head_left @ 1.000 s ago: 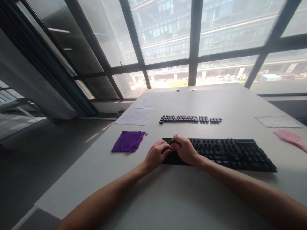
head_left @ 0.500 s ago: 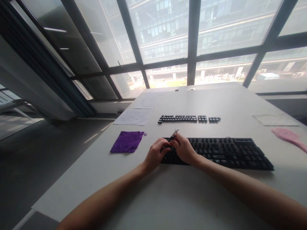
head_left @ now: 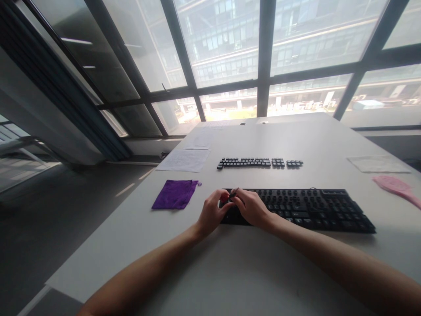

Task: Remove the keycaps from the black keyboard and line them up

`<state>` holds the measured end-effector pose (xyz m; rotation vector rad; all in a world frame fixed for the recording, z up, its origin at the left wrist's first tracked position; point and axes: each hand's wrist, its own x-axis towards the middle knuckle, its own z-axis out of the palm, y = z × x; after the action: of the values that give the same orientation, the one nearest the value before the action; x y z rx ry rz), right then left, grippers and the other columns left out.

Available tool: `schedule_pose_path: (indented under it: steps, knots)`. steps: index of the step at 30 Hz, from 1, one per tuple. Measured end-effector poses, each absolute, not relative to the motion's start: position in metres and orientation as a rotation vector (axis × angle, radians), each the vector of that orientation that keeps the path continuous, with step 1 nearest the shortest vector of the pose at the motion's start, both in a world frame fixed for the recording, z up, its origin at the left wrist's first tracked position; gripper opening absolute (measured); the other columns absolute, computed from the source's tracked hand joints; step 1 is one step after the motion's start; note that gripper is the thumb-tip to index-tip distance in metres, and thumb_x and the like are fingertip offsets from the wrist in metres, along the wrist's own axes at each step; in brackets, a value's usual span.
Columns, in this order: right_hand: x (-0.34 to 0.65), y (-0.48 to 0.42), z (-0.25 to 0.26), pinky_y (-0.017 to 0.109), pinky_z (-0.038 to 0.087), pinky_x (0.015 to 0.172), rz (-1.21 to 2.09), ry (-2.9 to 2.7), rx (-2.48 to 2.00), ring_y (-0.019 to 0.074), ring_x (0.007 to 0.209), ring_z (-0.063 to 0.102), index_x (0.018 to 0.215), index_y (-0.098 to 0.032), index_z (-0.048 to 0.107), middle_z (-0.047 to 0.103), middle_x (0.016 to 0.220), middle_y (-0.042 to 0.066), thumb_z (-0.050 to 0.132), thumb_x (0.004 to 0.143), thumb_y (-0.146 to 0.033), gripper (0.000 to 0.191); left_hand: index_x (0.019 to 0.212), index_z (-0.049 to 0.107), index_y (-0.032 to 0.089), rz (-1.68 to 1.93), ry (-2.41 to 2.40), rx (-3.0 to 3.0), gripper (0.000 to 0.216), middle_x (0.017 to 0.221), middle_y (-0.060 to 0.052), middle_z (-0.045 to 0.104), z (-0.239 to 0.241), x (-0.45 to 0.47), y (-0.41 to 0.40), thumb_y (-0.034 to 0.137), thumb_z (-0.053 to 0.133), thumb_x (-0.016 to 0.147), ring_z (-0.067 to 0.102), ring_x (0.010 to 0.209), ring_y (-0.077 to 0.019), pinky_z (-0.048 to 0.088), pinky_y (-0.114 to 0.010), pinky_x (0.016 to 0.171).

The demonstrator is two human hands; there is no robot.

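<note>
A black keyboard (head_left: pixel 315 210) lies across the white table (head_left: pixel 230 272) in front of me. Both hands meet over its left end. My right hand (head_left: pixel 251 207) is closed in a pinch on a small slim metal tool (head_left: pixel 233 192), whose tip barely shows above the fingers. My left hand (head_left: pixel 213 212) is curled beside it, fingertips pressed on the keyboard's left edge. A row of loose black keycaps (head_left: pixel 259 163) is laid out further back on the table.
A purple cloth pouch (head_left: pixel 174 194) lies left of the keyboard. Printed sheets (head_left: pixel 184 160) sit behind it. At the right are a clear plastic bag (head_left: pixel 378 164) and a pink object (head_left: pixel 396 186). The table's left edge drops to dark floor; large windows stand beyond.
The tool was raised and tilted up half a second ago; now my right hand has lowered it back down onto the keyboard's left end. The left hand stayed put.
</note>
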<state>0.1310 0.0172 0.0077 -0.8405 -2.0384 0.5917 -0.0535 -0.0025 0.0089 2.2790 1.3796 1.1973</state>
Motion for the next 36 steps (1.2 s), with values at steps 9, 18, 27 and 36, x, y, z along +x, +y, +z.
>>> schedule_pose_path:
  steps: [9, 18, 27, 36]
  knots:
    - [0.130, 0.016, 0.005, 0.026, 0.039, 0.065, 0.586, -1.971, -0.941, 0.0186, 0.069, 0.061, 0.096, -0.022, 0.056, 0.067, 0.081, 0.003, 0.046, 0.097, -0.023, 0.010, 0.098, 0.058, 0.019, 1.208, 1.337, 2.388, 0.023, 0.088, -0.003, 0.064, 0.008, -0.051, -0.003, 0.040, 0.065, 0.090, 0.060, 0.082, -0.0181, 0.049, -0.030, 0.076]
    - [0.130, 0.017, 0.010, 0.027, 0.042, 0.065, 0.708, -1.857, -0.971, 0.0175, 0.069, 0.063, 0.096, -0.022, 0.053, 0.069, 0.079, 0.001, 0.044, 0.099, -0.029, 0.011, 0.122, 0.053, 0.023, 1.251, 1.257, 2.346, 0.039, 0.097, -0.004, 0.068, 0.006, -0.052, -0.001, 0.036, 0.069, 0.088, 0.065, 0.090, -0.0192, 0.053, -0.034, 0.084]
    - [0.128, 0.027, 0.009, 0.027, 0.048, 0.063, 0.937, -1.577, -0.984, 0.0166, 0.062, 0.066, 0.093, -0.022, 0.049, 0.068, 0.068, 0.000, 0.046, 0.098, -0.035, 0.014, 0.094, 0.069, 0.020, 1.312, 1.171, 2.337, 0.015, 0.100, -0.007, 0.065, 0.024, -0.057, 0.008, 0.034, 0.069, 0.088, 0.063, 0.092, -0.0195, 0.053, -0.034, 0.083]
    - [0.126, 0.030, 0.006, 0.027, 0.048, 0.062, 0.998, -1.532, -0.955, 0.0165, 0.062, 0.066, 0.092, -0.022, 0.049, 0.067, 0.067, 0.000, 0.047, 0.097, -0.035, 0.014, 0.086, 0.068, 0.017, 1.136, 1.530, 2.211, 0.014, 0.076, -0.002, 0.069, 0.009, -0.078, 0.132, 0.031, 0.072, 0.082, 0.062, 0.068, -0.0164, 0.051, -0.030, 0.070]
